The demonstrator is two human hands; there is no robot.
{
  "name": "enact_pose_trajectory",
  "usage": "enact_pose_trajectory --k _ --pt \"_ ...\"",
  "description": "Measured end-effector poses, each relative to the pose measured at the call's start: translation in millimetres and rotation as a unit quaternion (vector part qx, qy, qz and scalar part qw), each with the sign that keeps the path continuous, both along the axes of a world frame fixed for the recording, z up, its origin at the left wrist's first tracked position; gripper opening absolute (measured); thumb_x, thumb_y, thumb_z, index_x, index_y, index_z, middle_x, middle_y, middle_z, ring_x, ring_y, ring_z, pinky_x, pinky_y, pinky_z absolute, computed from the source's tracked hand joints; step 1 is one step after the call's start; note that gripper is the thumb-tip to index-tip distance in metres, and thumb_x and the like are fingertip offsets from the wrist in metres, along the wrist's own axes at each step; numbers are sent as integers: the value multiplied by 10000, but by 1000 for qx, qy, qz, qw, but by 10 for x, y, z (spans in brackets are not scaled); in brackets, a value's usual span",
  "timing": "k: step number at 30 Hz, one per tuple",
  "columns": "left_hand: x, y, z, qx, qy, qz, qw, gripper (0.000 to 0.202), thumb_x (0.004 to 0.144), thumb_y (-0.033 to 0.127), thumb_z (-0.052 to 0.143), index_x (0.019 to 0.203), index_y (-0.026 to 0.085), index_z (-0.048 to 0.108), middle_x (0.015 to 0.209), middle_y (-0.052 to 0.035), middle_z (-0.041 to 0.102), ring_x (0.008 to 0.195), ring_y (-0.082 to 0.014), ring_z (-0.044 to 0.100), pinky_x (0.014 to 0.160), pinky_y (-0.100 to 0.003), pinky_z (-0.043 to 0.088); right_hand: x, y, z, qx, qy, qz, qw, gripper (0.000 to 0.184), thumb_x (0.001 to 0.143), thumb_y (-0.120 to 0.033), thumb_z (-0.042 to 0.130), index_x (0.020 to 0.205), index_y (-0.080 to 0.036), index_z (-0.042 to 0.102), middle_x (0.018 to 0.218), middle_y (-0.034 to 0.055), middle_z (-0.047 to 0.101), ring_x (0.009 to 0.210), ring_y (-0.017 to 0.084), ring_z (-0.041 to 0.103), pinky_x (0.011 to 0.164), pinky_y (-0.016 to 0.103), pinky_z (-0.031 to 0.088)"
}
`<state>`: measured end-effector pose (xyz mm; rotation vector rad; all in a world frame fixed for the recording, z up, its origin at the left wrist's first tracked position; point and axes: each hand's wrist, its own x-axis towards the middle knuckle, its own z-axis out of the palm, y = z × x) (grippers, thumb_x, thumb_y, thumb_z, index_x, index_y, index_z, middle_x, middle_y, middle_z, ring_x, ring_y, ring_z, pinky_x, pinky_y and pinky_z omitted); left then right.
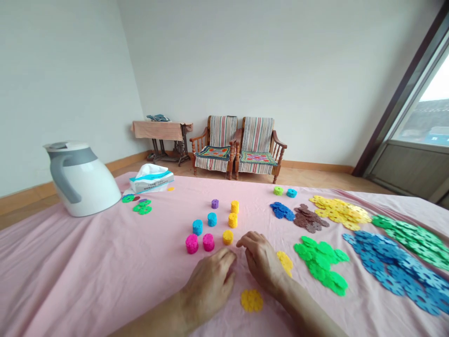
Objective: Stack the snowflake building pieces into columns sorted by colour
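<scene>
My left hand (210,281) and my right hand (261,260) rest close together on the pink tablecloth (87,281), fingers curled and tips nearly touching. What they pinch between them is hidden. Just beyond the fingertips stands a short yellow stack of snowflake discs (228,237), with two magenta stacks (199,243) to its left. A flat yellow disc (251,300) lies between my wrists, and more yellow discs (286,262) lie beside my right hand.
Blue (204,223), yellow (233,214) and purple (215,203) stacks stand farther back. Loose piles of green (322,264), blue (396,271), yellow (340,210) and brown (310,218) discs cover the right. A white kettle (82,178) and tissue pack (151,179) sit left. Two chairs (238,147) stand behind.
</scene>
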<state>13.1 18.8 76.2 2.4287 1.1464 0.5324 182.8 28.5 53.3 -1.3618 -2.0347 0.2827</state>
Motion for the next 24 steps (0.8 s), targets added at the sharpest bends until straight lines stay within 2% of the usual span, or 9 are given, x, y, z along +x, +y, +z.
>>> enact_pose_trajectory --k 7,13,19,24 --pt "-48 60 -37 4 -16 -2 1000 244 757 66 429 925 203 541 983 -46 586 928 -192 552 815 -289 441 -120 18 -5 -24 -47 -2 999 236 808 -46 419 834 -174 616 835 46 588 808 165 496 740 274 360" --pt "-53 125 -30 -16 -54 21 998 182 733 71 457 854 189 525 937 -36 570 886 -175 540 792 -292 438 -173 82 -25 -29 -69 -26 997 229 795 -27 419 817 -171 596 832 46 569 816 166 482 745 267 367" --pt "-55 161 -62 -21 -66 11 998 265 708 64 476 931 195 535 1011 -47 564 975 -193 519 872 -318 420 -205 103 -37 -16 -77 -23 997 205 795 -46 428 809 -174 587 815 50 563 793 172 484 727 273 379" --pt "-70 154 -46 -16 -61 4 998 258 706 72 488 926 195 540 993 -47 571 949 -195 531 844 -306 423 -205 90 -17 -1 -63 -24 998 241 773 -19 403 793 -174 586 794 53 578 774 172 499 704 269 391"
